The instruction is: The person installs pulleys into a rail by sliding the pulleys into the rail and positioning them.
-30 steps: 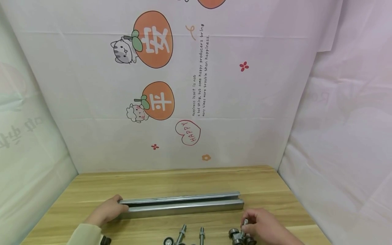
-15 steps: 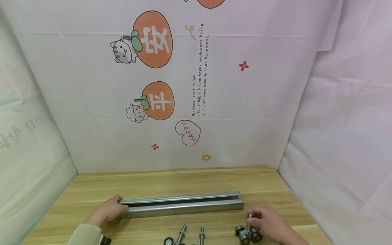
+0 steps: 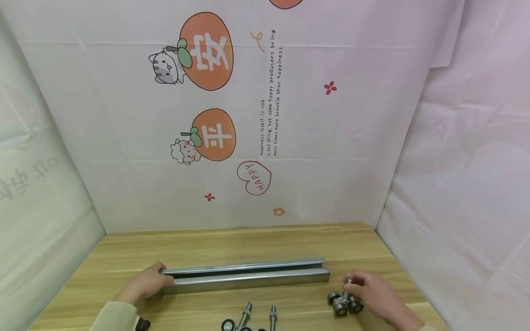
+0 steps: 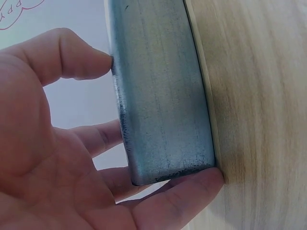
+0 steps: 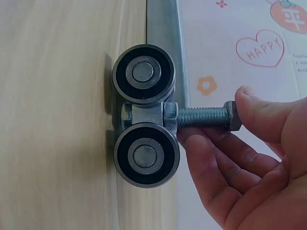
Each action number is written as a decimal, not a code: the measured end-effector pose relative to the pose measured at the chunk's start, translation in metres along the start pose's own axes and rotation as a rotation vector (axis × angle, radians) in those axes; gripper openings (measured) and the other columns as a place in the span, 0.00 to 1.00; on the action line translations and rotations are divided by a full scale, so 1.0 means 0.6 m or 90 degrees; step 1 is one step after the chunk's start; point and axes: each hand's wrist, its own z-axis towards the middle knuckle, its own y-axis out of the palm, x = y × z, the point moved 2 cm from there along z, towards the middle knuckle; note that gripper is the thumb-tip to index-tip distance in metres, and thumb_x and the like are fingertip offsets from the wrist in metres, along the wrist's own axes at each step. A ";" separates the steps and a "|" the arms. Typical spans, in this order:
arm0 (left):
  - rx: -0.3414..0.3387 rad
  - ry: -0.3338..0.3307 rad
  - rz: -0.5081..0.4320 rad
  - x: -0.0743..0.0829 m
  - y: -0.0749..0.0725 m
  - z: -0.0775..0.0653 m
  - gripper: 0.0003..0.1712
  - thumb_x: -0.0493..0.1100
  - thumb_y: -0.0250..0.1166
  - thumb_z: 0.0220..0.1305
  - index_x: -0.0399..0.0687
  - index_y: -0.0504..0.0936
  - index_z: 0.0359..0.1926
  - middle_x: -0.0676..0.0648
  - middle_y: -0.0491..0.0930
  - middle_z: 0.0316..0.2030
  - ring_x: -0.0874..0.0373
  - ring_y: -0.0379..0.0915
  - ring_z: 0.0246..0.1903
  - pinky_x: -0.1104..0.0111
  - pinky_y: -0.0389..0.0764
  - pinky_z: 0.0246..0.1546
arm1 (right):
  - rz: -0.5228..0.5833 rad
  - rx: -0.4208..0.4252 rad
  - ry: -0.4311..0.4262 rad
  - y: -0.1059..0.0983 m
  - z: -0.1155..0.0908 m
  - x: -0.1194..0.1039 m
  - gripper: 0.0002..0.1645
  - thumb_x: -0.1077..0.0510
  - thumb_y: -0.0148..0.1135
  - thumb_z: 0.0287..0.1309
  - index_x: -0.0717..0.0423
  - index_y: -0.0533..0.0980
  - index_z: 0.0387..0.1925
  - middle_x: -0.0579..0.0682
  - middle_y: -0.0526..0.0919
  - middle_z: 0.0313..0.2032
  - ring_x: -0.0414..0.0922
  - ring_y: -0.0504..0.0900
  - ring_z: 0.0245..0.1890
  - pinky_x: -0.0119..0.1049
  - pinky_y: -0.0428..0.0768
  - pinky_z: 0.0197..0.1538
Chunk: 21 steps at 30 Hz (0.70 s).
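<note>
You shift the roller trolley right and farther from you, just off the right end of the rail; your right hand pinches its bolt; your left hand grips the unmoved rail's left end; alignment appears closer.
</note>
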 end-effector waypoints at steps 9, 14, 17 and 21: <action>0.001 0.011 -0.006 0.003 -0.001 -0.004 0.34 0.47 0.68 0.58 0.23 0.70 0.54 0.28 0.77 0.47 0.33 0.73 0.48 0.41 0.72 0.49 | 0.004 0.036 0.033 -0.013 0.009 0.015 0.08 0.58 0.67 0.62 0.56 0.83 0.41 0.47 0.84 0.35 0.44 0.81 0.34 0.34 0.81 0.33; 0.002 0.011 -0.008 0.005 -0.002 -0.006 0.33 0.47 0.68 0.58 0.23 0.70 0.53 0.28 0.77 0.47 0.33 0.73 0.48 0.41 0.73 0.49 | -0.015 0.063 0.050 -0.019 0.017 0.024 0.08 0.58 0.67 0.61 0.56 0.83 0.41 0.46 0.84 0.34 0.44 0.81 0.32 0.34 0.80 0.33; 0.001 0.010 -0.006 0.006 -0.003 -0.007 0.33 0.47 0.68 0.58 0.23 0.70 0.54 0.28 0.77 0.47 0.33 0.73 0.48 0.41 0.73 0.49 | -0.017 0.073 0.055 -0.022 0.023 0.030 0.08 0.58 0.67 0.62 0.56 0.83 0.42 0.47 0.84 0.35 0.44 0.81 0.31 0.35 0.80 0.33; 0.002 0.006 -0.001 0.008 -0.005 -0.007 0.33 0.47 0.68 0.58 0.24 0.71 0.53 0.28 0.77 0.47 0.35 0.74 0.47 0.41 0.73 0.48 | -0.030 0.078 0.060 -0.028 0.035 0.040 0.10 0.58 0.66 0.63 0.57 0.84 0.44 0.47 0.85 0.35 0.45 0.81 0.31 0.37 0.79 0.34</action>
